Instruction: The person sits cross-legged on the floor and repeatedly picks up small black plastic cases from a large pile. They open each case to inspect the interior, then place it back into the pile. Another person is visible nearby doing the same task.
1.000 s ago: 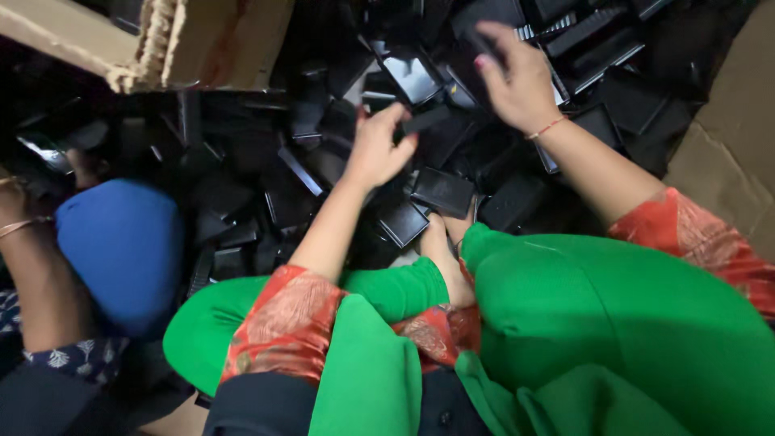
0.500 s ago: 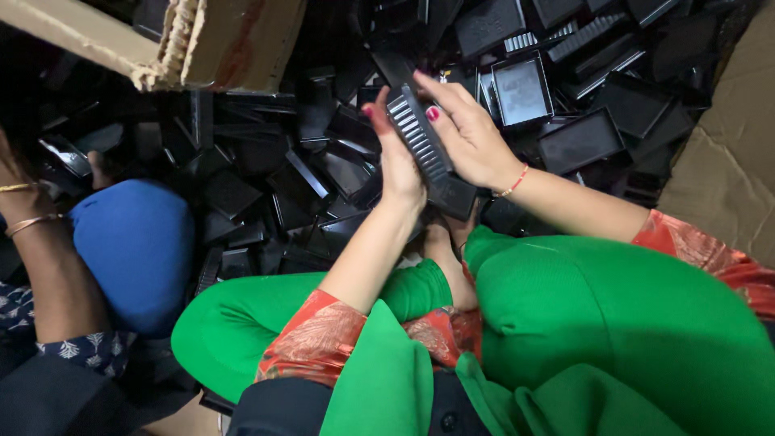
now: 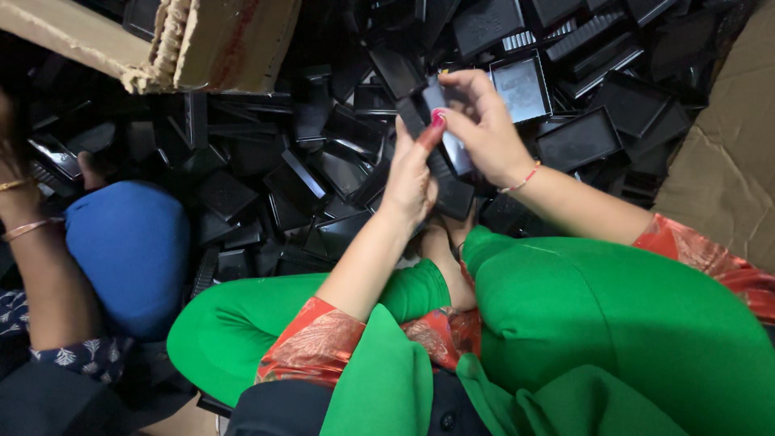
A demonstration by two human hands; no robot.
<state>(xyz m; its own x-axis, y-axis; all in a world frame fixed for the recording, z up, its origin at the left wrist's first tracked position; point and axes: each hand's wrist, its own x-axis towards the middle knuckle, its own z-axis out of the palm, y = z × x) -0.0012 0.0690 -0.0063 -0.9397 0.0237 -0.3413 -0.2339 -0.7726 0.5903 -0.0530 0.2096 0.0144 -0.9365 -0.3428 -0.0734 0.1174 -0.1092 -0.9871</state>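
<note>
Black plastic strip [image 3: 442, 153], long axis slanting up-left, pinched by left hand [image 3: 410, 179] and right hand [image 3: 484, 129].

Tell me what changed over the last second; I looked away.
The right hand left the pile and met the left hand; both now grip a stack of black trays raised between them. The tray pile and cardboard box stayed put.

floor [image 3: 726, 186], heaped black plastic trays [image 3: 266, 178], cardboard sheet [image 3: 202, 40]
</note>
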